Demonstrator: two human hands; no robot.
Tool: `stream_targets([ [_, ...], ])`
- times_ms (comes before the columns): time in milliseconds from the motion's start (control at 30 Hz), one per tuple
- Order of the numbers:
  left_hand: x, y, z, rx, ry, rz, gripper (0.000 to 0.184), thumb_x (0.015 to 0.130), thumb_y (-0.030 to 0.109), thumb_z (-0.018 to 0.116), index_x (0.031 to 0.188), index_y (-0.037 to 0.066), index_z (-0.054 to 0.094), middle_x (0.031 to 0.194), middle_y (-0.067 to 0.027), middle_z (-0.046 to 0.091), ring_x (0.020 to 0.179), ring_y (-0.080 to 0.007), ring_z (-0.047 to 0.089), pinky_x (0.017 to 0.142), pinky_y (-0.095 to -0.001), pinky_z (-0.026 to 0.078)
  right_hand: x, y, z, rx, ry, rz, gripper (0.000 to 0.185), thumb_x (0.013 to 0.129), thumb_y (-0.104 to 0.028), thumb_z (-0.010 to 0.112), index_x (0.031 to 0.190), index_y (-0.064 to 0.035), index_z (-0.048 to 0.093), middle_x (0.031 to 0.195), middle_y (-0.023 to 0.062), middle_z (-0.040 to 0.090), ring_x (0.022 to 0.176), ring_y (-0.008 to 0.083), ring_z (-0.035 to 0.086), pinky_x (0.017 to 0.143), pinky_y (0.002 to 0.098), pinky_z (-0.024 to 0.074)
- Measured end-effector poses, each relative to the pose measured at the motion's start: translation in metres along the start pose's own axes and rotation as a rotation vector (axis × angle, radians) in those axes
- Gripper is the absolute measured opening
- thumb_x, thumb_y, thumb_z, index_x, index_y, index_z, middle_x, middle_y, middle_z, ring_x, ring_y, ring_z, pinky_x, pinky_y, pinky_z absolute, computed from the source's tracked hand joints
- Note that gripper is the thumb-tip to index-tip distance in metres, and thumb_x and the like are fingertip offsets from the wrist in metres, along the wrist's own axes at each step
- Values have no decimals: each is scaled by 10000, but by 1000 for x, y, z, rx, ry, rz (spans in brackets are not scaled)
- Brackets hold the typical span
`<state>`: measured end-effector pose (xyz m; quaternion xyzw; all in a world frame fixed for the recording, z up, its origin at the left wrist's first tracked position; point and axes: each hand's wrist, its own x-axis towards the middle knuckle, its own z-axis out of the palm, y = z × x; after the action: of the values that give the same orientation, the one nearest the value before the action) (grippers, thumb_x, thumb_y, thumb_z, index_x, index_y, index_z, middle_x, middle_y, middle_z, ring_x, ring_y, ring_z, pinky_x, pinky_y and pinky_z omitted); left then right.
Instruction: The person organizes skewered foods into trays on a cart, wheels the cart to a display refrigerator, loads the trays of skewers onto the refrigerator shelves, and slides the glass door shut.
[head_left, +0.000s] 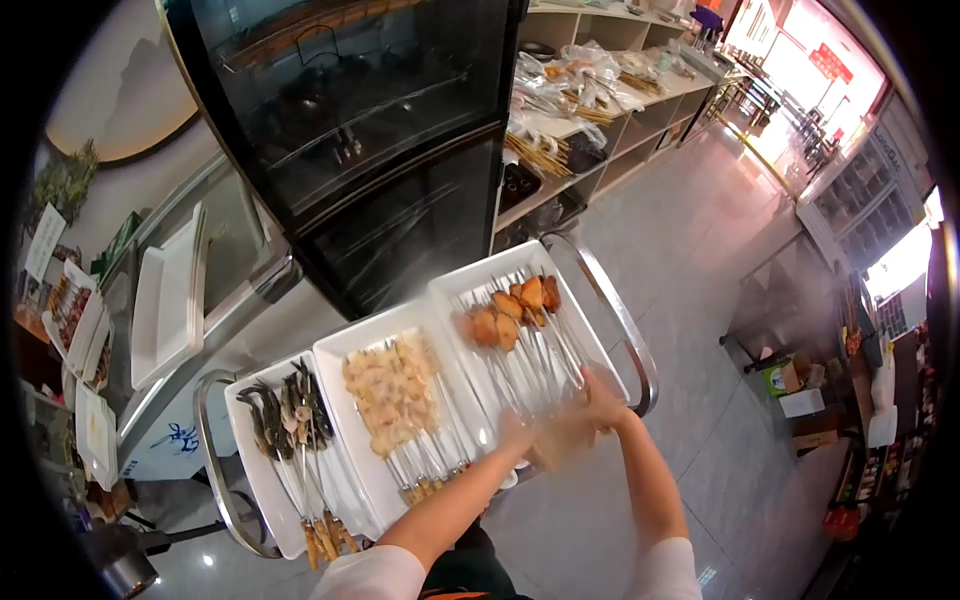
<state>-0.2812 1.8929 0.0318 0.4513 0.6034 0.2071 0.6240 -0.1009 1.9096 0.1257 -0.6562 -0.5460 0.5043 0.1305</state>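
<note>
Three white trays stand side by side. The right tray (447, 287) holds metal skewers with browned meat pieces (510, 312), their shafts running toward me. A blurred bundle of brown wooden handles (560, 438) lies between my two hands at its near edge. My right hand (603, 402) is closed around the right side of this bundle. Motion smears my left hand (516, 436) at the other side, so its fingers are unclear. The middle tray (325, 352) carries pale meat skewers (392, 388). Dark, shrimp-like skewers (290, 410) with wooden handles lie in the left tray (290, 545).
Metal rail handles (640, 370) bound the trays' stand. Behind it rises a dark glass-door cabinet (400, 190). Shelves (625, 140) hold bagged skewers and sticks. At left is a counter with another white tray (165, 310). Grey tiled floor (690, 290) extends right, toward boxes (805, 405).
</note>
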Motion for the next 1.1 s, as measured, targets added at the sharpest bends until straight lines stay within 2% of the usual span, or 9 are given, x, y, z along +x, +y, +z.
stream_targets([
  [67, -6, 12, -4, 139, 93, 28, 602, 651, 146, 676, 1109, -37, 330, 1078, -199, 428, 980, -279, 461, 834, -341, 389, 4, 12, 5, -101, 45, -34, 1068, 506, -349, 769, 1270, 49, 139, 1249, 240, 281, 1166, 321, 284, 970, 340, 245],
  [167, -59, 65, -26, 180, 38, 103, 843, 701, 230, 629, 1275, -48, 78, 1233, -265, 235, 1136, -346, 303, 952, -352, 267, -3, 3, 26, -385, 472, -238, 802, 606, -296, 700, 1216, 22, 290, 1195, 236, 337, 1102, 371, 328, 936, 402, 266],
  [400, -164, 29, -160, 113, 84, 615, 547, 782, 104, 522, 1260, 68, 258, 1239, -121, 301, 1108, -216, 385, 868, -329, 375, -37, -79, 93, -432, 691, -505, 436, 725, -74, 548, 1130, 12, 409, 1155, 201, 405, 1063, 349, 379, 900, 398, 295],
  [533, -234, 14, -309, 11, 470, 561, 462, 764, 51, 524, 1195, 75, 358, 1158, -88, 413, 1039, -171, 449, 805, -295, 406, -23, -199, 145, -425, 640, -747, 428, 703, 5, 534, 1117, 6, 425, 1119, 187, 437, 1045, 330, 403, 885, 380, 320],
  [733, -321, -112, -601, -43, 1488, 552, 456, 719, 68, 566, 1137, 13, 393, 1027, -105, 466, 922, -205, 473, 748, -289, 408, -21, -393, 325, -315, 518, -1152, 311, 697, 17, 528, 1004, 25, 481, 1029, 187, 496, 946, 331, 478, 824, 363, 378],
  [867, -379, -216, -788, 65, 2206, 181, 563, 683, 107, 625, 1162, 20, 340, 890, -71, 469, 769, -172, 472, 625, -273, 421, -16, -503, 480, -115, 167, -1140, 314, 694, 15, 548, 1002, -1, 492, 1026, 157, 509, 938, 300, 494, 813, 329, 395],
  [900, -396, -215, -811, 38, 2193, 173, 563, 683, 107, 625, 1162, 20, 340, 890, -71, 469, 769, -172, 472, 625, -273, 421, -12, -535, 521, -203, 156, -1215, 310, 697, 9, 552, 1001, -11, 495, 1039, 145, 505, 916, 278, 509, 794, 314, 407],
  [967, -436, -197, -844, -772, 1770, 45, 558, 661, 84, 635, 1132, 10, 345, 771, -44, 471, 626, -128, 473, 489, -243, 409, -10, -600, 584, -286, 93, -1316, 297, 705, -3, 555, 997, -22, 499, 1058, 126, 497, 867, 241, 535, 749, 288, 431],
  [1100, -431, -257, -889, -597, 1516, 179, 502, 643, 28, 607, 1080, 5, 362, 688, -23, 449, 515, -95, 438, 378, -225, 357, -11, -702, 680, -270, 22, -1313, 275, 726, -22, 551, 995, -26, 498, 1036, 115, 499, 794, 203, 557, 696, 270, 448],
])
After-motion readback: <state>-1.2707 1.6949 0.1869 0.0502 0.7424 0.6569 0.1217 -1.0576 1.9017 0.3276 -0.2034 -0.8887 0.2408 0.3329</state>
